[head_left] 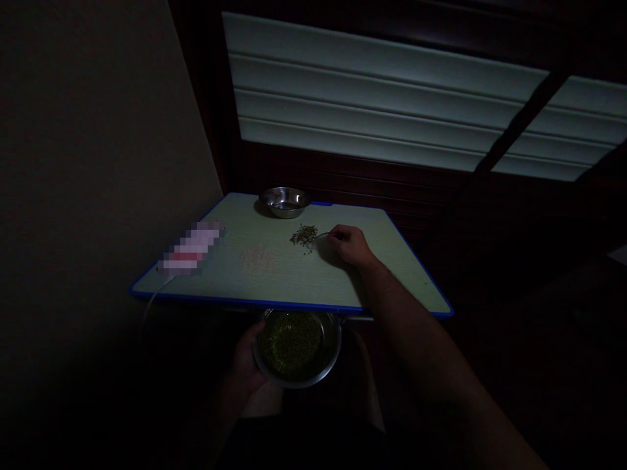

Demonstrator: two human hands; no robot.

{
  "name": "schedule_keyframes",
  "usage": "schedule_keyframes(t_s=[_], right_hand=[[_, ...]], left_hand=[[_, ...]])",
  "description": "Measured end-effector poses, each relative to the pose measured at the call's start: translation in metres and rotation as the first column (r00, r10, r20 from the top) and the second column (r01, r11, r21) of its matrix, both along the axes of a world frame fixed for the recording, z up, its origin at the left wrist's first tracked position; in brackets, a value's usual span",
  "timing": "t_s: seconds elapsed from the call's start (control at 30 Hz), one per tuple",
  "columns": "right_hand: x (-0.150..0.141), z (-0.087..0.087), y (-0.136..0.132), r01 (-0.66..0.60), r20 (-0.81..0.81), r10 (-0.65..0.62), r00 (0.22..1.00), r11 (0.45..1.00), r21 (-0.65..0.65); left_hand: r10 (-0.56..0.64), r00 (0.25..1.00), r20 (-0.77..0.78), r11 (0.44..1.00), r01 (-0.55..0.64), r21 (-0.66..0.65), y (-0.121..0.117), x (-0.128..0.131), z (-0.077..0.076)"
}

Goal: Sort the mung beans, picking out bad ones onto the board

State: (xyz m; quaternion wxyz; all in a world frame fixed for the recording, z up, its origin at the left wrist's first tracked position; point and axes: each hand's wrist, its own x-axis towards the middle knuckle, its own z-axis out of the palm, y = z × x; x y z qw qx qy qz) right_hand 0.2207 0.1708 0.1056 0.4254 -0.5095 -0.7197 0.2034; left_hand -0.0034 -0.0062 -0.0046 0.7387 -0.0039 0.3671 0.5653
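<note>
My right hand [349,244] is closed on the handle of a spoon [319,239] over the table. The spoon's end rests by a small pile of dark beans or seeds [304,234] on the tabletop. Below the table's front edge, my left hand [249,358] grips the left rim of a metal bowl [321,377]. Many small green beans [291,339] fill the bottom of that bowl. A second metal bowl [285,203] stands upright at the back of the table; its inside is too dim to make out fully.
The pale folding table [264,287] has a blue edge. On its left lies a blurred-out pinkish object [191,249] with a white cable [155,292] hanging off the front. A faint scatter of pale bits [257,259] marks the tabletop. Wall and shuttered panels [362,91] stand close behind.
</note>
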Motion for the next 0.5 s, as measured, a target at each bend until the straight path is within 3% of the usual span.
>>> schedule_keyframes(t_s=[0.5], right_hand=[[-0.0005,-0.0017,-0.0022,-0.068,-0.030,0.066,0.997,0.995,-0.067]], left_hand=[[0.015,0.998,-0.053,0.999,-0.017,-0.043,-0.0001,0.0020,0.0071]])
